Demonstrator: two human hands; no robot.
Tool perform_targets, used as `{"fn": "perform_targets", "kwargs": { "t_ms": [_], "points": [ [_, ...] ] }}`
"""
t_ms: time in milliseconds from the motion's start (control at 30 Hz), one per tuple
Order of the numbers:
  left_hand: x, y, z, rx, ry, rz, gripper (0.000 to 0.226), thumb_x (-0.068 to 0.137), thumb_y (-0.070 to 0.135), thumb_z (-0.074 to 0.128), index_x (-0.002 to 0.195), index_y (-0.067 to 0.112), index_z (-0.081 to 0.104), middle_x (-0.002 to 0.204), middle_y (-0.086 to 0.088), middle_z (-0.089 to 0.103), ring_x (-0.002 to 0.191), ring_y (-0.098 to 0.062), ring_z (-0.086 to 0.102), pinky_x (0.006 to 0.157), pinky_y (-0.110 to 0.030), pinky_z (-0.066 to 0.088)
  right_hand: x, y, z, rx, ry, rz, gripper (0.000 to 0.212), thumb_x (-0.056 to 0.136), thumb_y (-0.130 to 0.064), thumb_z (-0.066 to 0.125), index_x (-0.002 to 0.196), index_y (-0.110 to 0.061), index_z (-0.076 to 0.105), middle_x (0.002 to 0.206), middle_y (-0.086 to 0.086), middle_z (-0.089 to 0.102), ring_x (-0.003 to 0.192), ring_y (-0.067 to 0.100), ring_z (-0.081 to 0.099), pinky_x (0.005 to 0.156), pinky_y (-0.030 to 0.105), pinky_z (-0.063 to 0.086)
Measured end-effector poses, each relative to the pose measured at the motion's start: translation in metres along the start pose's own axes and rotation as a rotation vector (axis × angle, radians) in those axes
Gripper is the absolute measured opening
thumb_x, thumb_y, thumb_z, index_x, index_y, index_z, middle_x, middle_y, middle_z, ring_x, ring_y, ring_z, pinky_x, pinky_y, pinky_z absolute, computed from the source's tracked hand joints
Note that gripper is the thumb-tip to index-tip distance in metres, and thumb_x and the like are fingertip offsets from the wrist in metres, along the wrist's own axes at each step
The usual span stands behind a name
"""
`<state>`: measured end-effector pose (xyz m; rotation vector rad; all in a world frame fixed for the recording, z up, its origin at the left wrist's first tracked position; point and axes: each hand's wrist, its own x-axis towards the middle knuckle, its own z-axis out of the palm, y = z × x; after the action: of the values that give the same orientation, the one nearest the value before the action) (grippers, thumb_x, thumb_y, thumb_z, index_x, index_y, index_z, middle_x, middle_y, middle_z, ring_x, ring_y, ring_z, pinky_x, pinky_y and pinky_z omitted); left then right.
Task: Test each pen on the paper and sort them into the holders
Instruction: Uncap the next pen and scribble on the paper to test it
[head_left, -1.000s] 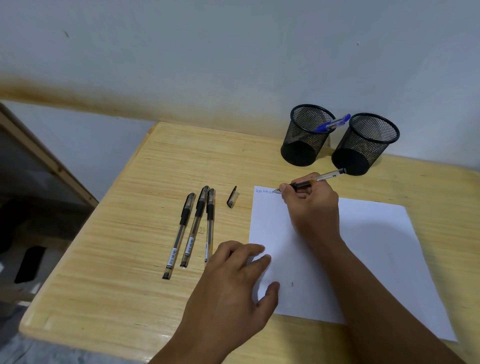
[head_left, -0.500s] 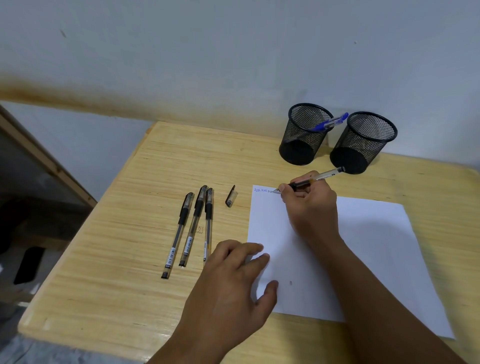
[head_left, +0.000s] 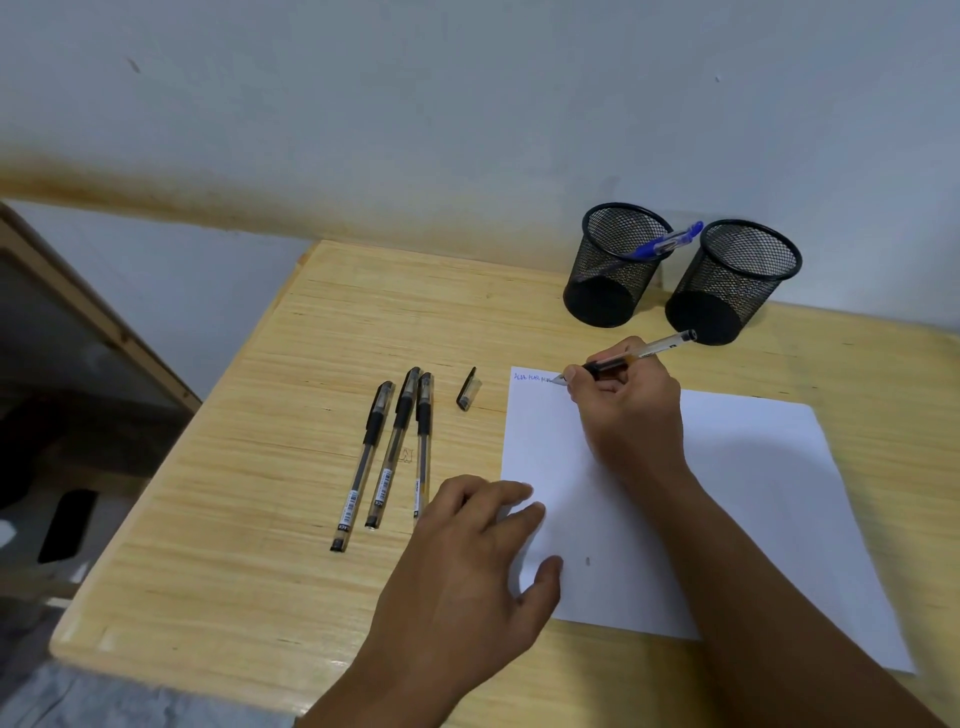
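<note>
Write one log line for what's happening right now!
right hand: writing with pen on paper | left hand: flat on paper | three pens waiting

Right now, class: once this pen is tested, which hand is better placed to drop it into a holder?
Probably the right hand: it already grips the pen near both mesh holders. The left hand lies flat, steadying the paper.
</note>
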<state>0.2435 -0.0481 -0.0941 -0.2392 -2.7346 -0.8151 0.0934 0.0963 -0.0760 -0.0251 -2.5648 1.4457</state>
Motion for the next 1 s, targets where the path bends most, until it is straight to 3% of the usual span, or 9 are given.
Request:
{"fn": "perform_targets", "kwargs": {
  "t_ms": [167,267,367,533,733,867,1000],
  "points": [
    [-0.001,0.0,0.001,-0.008,0.026,0.003,0.036,0.08,0.043,0.069,0.109,0.022,0.074,0.12,0.011,0.066,0.113,-0.011,0.051,0.085,-0.035,0.053,0.003,0.004,-0.006,0.167,-0.016,0.088,0.012,0.087,-0.026,0.073,0.086,-0.017,0.065,0.08,0.003,0.077,0.076,0.015,0.075,0.078,0.034,0.061],
    [-0.002,0.0,0.002,0.003,0.025,0.003,0.038,0.08,0.043,0.069,0.111,0.022,0.074,0.12,0.011,0.067,0.113,-0.012,0.051,0.084,-0.037,0.054,0.003,0.0,-0.01,0.308,0.009,0.158,0.012,0.088,-0.019,0.073,0.08,-0.021,0.064,0.078,0.005,0.077,0.074,0.016,0.076,0.081,0.034,0.061],
    [-0.002,0.001,0.0,0.022,-0.011,-0.014,0.041,0.081,0.046,0.066,0.114,0.022,0.072,0.121,0.012,0.066,0.115,-0.01,0.05,0.088,-0.036,0.053,0.007,-0.004,-0.016,0.443,-0.027,0.251,0.01,0.09,-0.012,0.071,0.081,-0.015,0.067,0.077,0.008,0.075,0.069,0.016,0.073,0.084,0.038,0.061],
    [0.005,0.009,-0.005,0.062,-0.068,-0.08,0.047,0.078,0.052,0.057,0.116,0.027,0.07,0.122,0.018,0.062,0.115,-0.006,0.048,0.094,-0.033,0.049,0.008,-0.006,-0.031,0.471,-0.039,0.28,0.004,0.089,-0.014,0.072,0.086,-0.013,0.071,0.077,0.007,0.075,0.071,0.016,0.072,0.086,0.044,0.061],
    [0.015,0.016,-0.014,0.015,-0.139,-0.113,0.045,0.083,0.048,0.056,0.123,0.029,0.067,0.125,0.023,0.057,0.118,-0.002,0.039,0.101,-0.021,0.039,-0.024,-0.007,-0.053,0.484,-0.051,0.25,0.01,0.089,-0.019,0.072,0.093,-0.009,0.071,0.077,0.008,0.076,0.078,0.023,0.074,0.086,0.048,0.06],
    [0.02,0.011,-0.023,-0.084,-0.129,-0.147,0.038,0.087,0.042,0.059,0.123,0.03,0.068,0.116,0.029,0.055,0.115,0.007,0.043,0.093,0.0,0.027,-0.054,-0.007,-0.073,0.586,-0.021,0.258,0.008,0.088,-0.013,0.073,0.089,-0.006,0.069,0.075,0.011,0.076,0.075,0.026,0.074,0.085,0.048,0.059],
    [0.038,0.009,-0.032,-0.086,-0.05,-0.169,0.032,0.087,0.039,0.06,0.114,0.029,0.072,0.108,0.026,0.061,0.106,0.006,0.053,0.089,-0.01,0.039,-0.081,-0.008,-0.09,0.641,-0.04,0.243,0.008,0.088,-0.005,0.071,0.087,-0.001,0.065,0.072,0.014,0.074,0.073,0.027,0.074,0.079,0.043,0.059]
  ]
}}
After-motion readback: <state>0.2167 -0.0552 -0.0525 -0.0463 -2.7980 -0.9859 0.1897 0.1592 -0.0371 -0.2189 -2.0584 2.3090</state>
